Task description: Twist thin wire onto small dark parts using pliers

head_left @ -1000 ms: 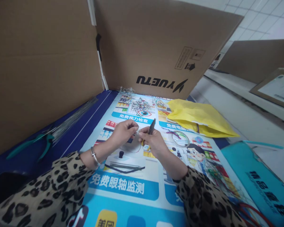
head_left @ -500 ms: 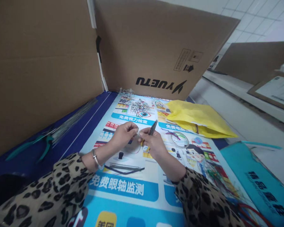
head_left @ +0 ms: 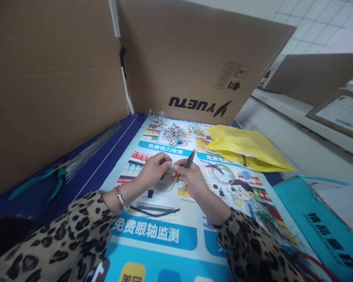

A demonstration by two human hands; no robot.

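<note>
Over the printed sheet (head_left: pixel 191 219), my left hand (head_left: pixel 155 168) has thumb and forefinger pinched on a thin wire (head_left: pixel 173 183), which hangs below in a faint loop. Opposite it, my right hand (head_left: pixel 191 178) holds long-nose pliers (head_left: pixel 191 158) with yellow handles, their dark jaws pointing up and away. The right thumb and fingertip also close near the wire, almost meeting the left fingertips. Whether they grip its end is too small to tell. Beneath the hands lies a small bundle of straight dark wires (head_left: pixel 157 208).
Teal-handled pliers (head_left: pixel 59 184) and long straight wires (head_left: pixel 92 149) lie at left. A tangle of wire pieces (head_left: pixel 175 133) sits at the back, before a cardboard wall (head_left: pixel 200 58). To the right are a clear ring (head_left: pixel 223 173), a yellow bag (head_left: pixel 250 147) and a teal packet (head_left: pixel 317 223).
</note>
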